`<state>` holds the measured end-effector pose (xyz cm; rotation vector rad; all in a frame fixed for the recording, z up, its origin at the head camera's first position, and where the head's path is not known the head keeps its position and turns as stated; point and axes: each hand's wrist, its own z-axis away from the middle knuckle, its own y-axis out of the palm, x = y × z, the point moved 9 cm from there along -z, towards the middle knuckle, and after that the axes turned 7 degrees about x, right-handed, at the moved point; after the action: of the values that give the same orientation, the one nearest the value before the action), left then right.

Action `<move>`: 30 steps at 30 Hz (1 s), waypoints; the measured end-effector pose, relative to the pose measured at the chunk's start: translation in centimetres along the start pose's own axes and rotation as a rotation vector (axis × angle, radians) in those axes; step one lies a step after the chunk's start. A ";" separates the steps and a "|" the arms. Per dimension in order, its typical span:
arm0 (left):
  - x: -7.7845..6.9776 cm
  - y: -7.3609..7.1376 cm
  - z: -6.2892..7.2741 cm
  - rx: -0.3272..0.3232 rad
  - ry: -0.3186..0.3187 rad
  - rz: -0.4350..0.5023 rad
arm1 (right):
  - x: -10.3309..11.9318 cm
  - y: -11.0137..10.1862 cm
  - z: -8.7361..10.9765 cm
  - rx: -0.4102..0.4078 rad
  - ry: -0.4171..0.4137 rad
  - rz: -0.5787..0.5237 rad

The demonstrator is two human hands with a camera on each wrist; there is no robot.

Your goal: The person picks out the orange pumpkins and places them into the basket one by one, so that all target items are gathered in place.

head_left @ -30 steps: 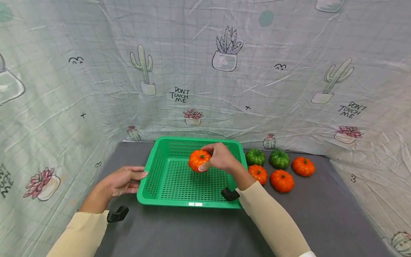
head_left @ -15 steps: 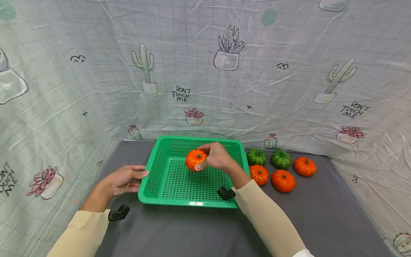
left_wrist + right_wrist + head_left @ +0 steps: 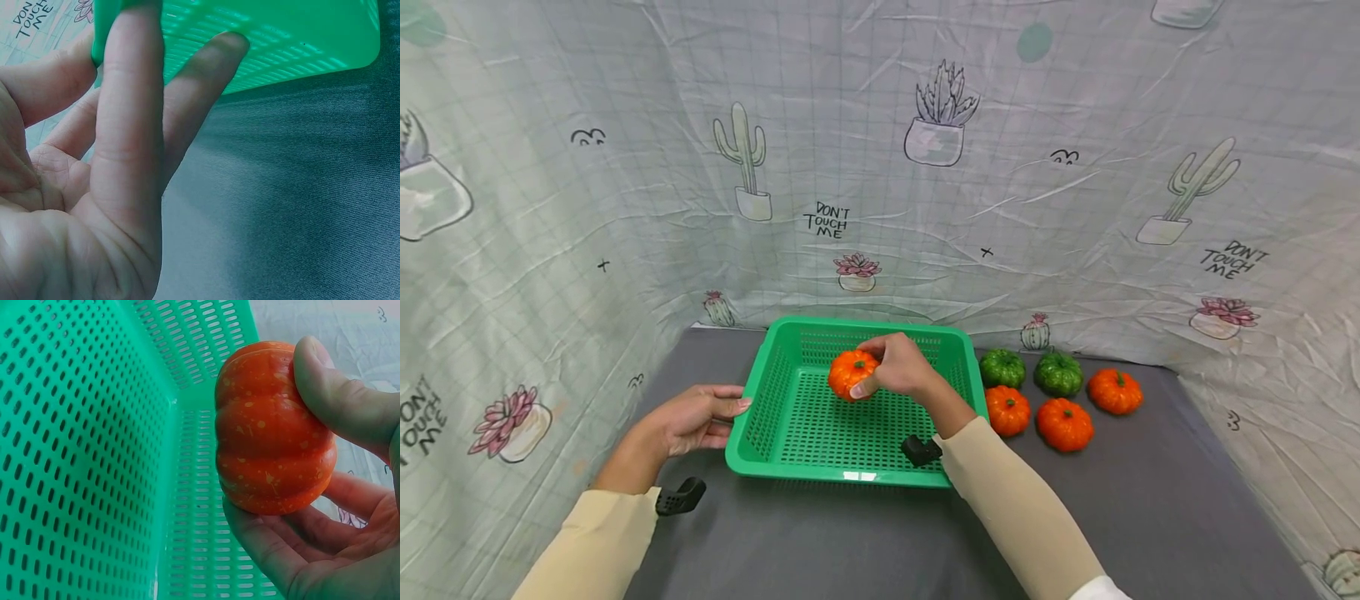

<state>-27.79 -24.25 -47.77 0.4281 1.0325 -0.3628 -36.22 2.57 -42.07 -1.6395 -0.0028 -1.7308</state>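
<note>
In the head view my right hand (image 3: pixel 904 367) holds a small orange pumpkin (image 3: pixel 848 375) over the inside of a green plastic basket (image 3: pixel 857 478). In the right wrist view the thumb presses one side of the pumpkin (image 3: pixel 272 434) and the fingers curl under the other; the basket's slotted wall (image 3: pixel 75 444) is beside it. My left hand (image 3: pixel 696 419) grips the basket's left rim. Seen from the left wrist, the thumb lies at the rim and the fingers (image 3: pixel 131 112) reach along the outside of the basket wall (image 3: pixel 312 34).
Right of the basket, two green pumpkins (image 3: pixel 1002 368) and three orange ones (image 3: pixel 1065 424) sit on the dark grey tabletop (image 3: pixel 1150 492). A patterned cloth (image 3: pixel 880 192) hangs behind and along both sides. A black wrist mount (image 3: pixel 921 450) overlaps the basket's front rim.
My right hand has carried the orange pumpkin slightly left over the basket. The left hand stays at the rim, and the head view has shifted a little.
</note>
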 end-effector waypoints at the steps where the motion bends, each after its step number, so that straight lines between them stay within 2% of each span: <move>1: 0.0 0.0 0.0 -0.001 0.000 0.000 | 0.0 0.1 -0.1 0.000 0.001 -0.001; 12: 0.0 0.0 0.0 -0.012 0.000 -0.005 | -0.2 0.6 -1.0 0.012 0.022 0.048; 23: 0.2 -0.1 -0.1 -0.020 0.000 -0.007 | -0.6 1.2 -2.2 0.028 0.038 0.028; 30: 0.1 -0.1 0.0 -0.020 0.000 -0.012 | -0.6 1.7 -3.1 0.028 0.012 0.074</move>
<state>-27.78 -24.30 -47.85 0.4043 1.0382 -0.3629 -38.10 0.12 -44.01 -1.5894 0.0385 -1.6767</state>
